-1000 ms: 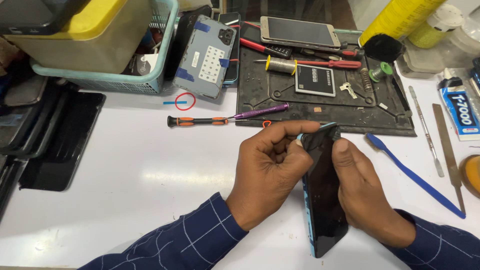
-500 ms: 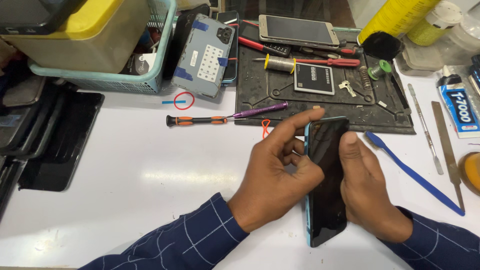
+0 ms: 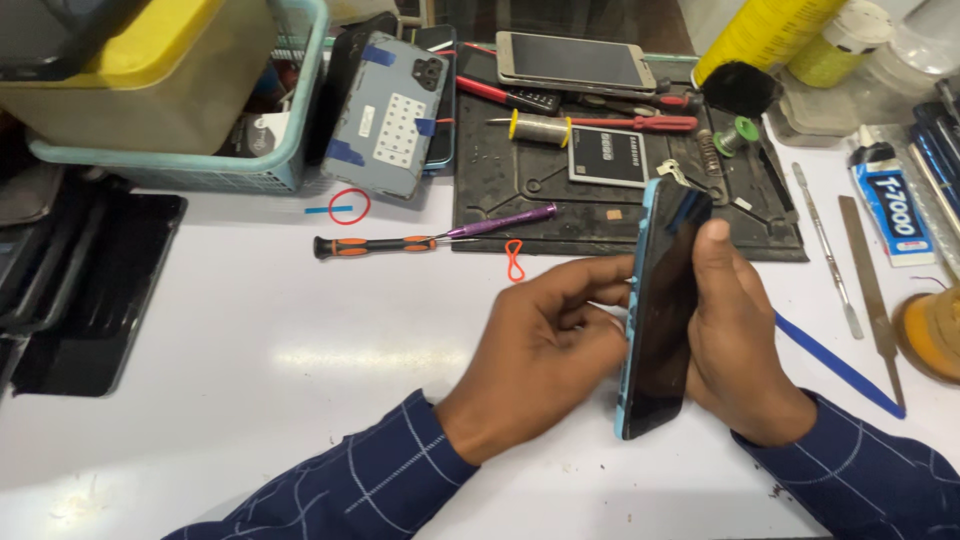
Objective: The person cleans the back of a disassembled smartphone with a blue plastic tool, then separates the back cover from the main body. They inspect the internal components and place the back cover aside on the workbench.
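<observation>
Lighting: bright, even, apparently from overhead. White tabletop (image 3: 250,330) shows a soft glare patch near centre. Shadows: short and faint beneath the left hand (image 3: 545,335) and right hand (image 3: 735,345). Focus: sharp mid-frame; upper left corner dark and slightly soft. Edges: mild wide-angle bending. Motion blur: none evident.

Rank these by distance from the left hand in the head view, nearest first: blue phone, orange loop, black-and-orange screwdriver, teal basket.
From the left hand:
1. Blue phone, held against its fingers, on its right.
2. Orange loop, just above it on the table.
3. Black-and-orange screwdriver, up and to the left.
4. Teal basket, far upper left.
</observation>
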{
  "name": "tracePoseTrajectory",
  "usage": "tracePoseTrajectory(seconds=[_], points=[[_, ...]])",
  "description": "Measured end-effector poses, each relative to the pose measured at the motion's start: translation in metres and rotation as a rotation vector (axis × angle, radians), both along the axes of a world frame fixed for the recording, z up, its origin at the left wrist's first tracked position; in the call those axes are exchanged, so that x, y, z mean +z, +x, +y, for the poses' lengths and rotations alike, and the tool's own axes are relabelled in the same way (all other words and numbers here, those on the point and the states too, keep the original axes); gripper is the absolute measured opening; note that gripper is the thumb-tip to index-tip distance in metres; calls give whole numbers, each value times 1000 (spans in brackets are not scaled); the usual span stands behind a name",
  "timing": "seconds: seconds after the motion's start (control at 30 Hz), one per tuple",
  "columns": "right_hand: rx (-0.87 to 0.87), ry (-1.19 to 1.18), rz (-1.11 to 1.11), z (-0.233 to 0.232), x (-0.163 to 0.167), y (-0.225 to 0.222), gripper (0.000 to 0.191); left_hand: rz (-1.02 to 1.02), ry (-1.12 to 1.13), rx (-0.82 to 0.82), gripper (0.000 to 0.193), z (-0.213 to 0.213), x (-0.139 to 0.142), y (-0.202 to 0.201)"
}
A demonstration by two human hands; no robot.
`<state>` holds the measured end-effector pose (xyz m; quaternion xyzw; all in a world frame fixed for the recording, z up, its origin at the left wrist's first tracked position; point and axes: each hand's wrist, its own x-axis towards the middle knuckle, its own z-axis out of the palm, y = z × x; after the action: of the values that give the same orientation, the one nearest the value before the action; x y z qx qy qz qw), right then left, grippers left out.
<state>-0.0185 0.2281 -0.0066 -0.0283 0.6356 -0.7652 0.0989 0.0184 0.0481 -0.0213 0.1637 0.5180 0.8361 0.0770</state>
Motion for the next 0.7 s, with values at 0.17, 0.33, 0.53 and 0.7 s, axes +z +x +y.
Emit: tracePoseTrajectory(seconds=[0.17,0.33,0.53,0.7], points=[[71,-112,14,3,-4,-3,52,-70,23,-28,36,0,-5,-6],[31,-61,8,6,-8,-5,49,-45,-35,-8,27,1,-8,-7],[-11,9,9,5,-8,-5,49,-59,-30,-35,26,0,-10,-7],[-24,-19,37,7,-13,-6,46,-91,-1,-57,27,1,-8,-5]])
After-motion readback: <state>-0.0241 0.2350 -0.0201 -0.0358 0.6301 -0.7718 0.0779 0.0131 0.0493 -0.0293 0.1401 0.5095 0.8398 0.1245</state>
